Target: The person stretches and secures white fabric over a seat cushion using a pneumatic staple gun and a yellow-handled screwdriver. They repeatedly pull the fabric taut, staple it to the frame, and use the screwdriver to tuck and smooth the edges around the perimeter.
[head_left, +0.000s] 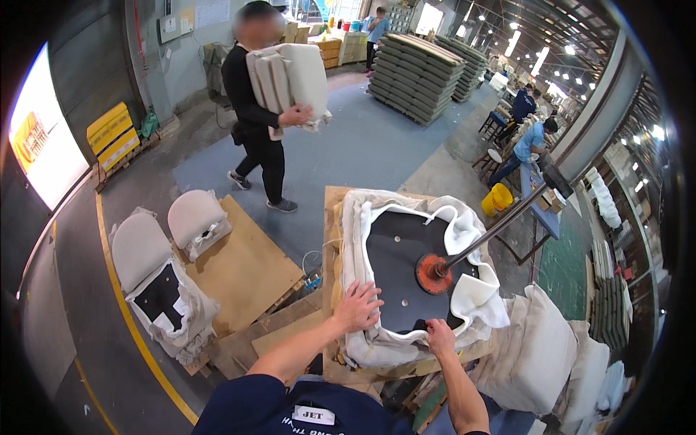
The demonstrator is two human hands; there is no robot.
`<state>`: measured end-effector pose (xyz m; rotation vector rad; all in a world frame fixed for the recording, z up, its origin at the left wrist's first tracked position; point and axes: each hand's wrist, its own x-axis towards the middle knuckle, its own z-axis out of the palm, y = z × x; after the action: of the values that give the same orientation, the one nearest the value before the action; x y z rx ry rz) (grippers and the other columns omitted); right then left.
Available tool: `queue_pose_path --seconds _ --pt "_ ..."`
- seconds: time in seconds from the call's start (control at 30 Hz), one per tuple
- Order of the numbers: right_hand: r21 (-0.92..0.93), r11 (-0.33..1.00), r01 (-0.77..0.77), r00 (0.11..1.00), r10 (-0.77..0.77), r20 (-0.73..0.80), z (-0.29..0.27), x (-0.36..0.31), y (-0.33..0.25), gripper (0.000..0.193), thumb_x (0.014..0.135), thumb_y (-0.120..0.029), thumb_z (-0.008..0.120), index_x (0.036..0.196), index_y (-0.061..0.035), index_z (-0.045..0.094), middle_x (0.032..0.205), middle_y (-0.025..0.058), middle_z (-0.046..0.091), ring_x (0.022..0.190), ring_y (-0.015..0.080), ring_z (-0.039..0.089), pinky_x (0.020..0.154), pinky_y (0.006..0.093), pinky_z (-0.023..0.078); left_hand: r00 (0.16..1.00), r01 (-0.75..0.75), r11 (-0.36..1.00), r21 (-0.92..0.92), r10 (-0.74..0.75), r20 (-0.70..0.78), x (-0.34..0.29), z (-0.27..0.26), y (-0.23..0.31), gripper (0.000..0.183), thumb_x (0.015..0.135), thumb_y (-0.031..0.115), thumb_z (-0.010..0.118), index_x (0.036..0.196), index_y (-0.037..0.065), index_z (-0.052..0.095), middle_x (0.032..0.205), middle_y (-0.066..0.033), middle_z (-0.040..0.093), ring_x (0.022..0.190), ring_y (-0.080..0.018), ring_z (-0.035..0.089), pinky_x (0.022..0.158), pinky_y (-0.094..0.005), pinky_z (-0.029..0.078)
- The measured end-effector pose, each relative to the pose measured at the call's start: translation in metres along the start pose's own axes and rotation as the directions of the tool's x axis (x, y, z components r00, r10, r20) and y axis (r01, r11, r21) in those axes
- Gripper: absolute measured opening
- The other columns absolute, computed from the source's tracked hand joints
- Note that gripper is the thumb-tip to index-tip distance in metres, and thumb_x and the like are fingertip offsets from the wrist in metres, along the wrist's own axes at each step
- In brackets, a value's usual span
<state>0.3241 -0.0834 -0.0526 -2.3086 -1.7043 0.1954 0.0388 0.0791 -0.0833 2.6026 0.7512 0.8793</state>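
An upholstered seat cushion (354, 217) lies upside down in front of me, its pale fabric and white padding (478, 301) loosely gathered around a black base panel (395, 272). An orange-red disc (433, 274) on a slanted metal rod (500, 226) presses on the panel. My left hand (357, 306) lies with fingers spread on the near left edge of the cushion. At the near edge, my right hand (439, 337) has its fingers closed on the edge of the padding, beside a small dark flap. Its fingertips are partly hidden.
Finished-looking cushions (139, 250) sit left by a brown board (243, 261); more cushions (533, 348) are stacked at right. Ahead, a person in black (254, 123) carries cushions. Tall grey-green stacks (417, 78), a yellow bucket (496, 199) and a blue table (540, 206) stand farther off.
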Motion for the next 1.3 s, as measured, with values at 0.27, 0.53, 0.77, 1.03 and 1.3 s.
queue_pose_path --seconds 0.27,0.53,0.77,1.03,1.3 --pt "0.483 0.870 0.102 0.982 -0.011 -0.188 -0.047 0.022 -0.056 0.023 0.097 -0.012 0.065 0.117 -0.0021 0.069 0.112 0.0212 0.068 0.102 0.0400 0.066 0.089 0.0446 0.054 0.989 0.050 0.992 -0.116 -0.034 0.141 -0.017 -0.001 0.032 0.049 0.084 0.042 0.073 0.123 0.014 0.065 0.142 -0.0125 0.054 0.145 -0.0373 0.039 0.121 -0.0606 0.022" --pt "0.011 1.000 -0.011 1.000 0.011 -0.011 -0.019 -0.070 -0.102 0.048 0.089 -0.025 0.074 0.135 -0.0122 0.063 0.125 0.0108 0.065 0.113 0.0296 0.062 0.098 0.0444 0.047 0.806 -0.341 0.926 0.161 0.201 0.557 0.092 -0.062 -0.033 0.099 0.079 0.065 0.075 0.158 0.018 0.038 0.154 -0.0099 0.045 0.153 -0.0358 0.028 0.124 -0.0667 0.012" --pt "0.246 0.968 0.040 0.992 -0.009 -0.129 -0.007 -0.100 -0.054 0.025 0.088 -0.021 0.073 0.112 -0.0132 0.074 0.099 0.0066 0.066 0.099 0.0285 0.064 0.094 0.0413 0.046 0.703 -0.356 0.934 0.022 0.252 0.665 0.089 -0.072 -0.072 0.056 0.080 0.047 0.081 0.124 0.017 0.068 0.118 -0.0046 0.061 0.124 -0.0249 0.058 0.126 -0.0571 0.024" --pt "0.036 0.995 -0.097 0.994 0.094 0.061 -0.027 -0.090 -0.040 0.032 0.083 -0.037 0.080 0.108 -0.0173 0.074 0.101 0.0060 0.062 0.104 0.0278 0.060 0.093 0.0460 0.044 0.770 -0.379 0.907 -0.182 0.419 0.482 0.072 -0.053 -0.062 0.022 0.077 0.014 0.076 0.098 0.011 0.071 0.098 -0.0061 0.059 0.096 -0.0285 0.061 0.083 -0.0413 0.055" --pt "0.077 0.994 0.075 0.995 -0.080 0.064 -0.030 -0.058 -0.015 0.023 0.083 -0.034 0.079 0.098 -0.0161 0.075 0.111 0.0053 0.066 0.111 0.0299 0.062 0.091 0.0494 0.048 0.753 -0.542 0.840 -0.022 0.497 0.432 0.089 -0.066 -0.069 0.023 0.082 0.031 0.079 0.090 0.012 0.070 0.098 -0.0059 0.063 0.101 -0.0278 0.062 0.096 -0.0431 0.051"
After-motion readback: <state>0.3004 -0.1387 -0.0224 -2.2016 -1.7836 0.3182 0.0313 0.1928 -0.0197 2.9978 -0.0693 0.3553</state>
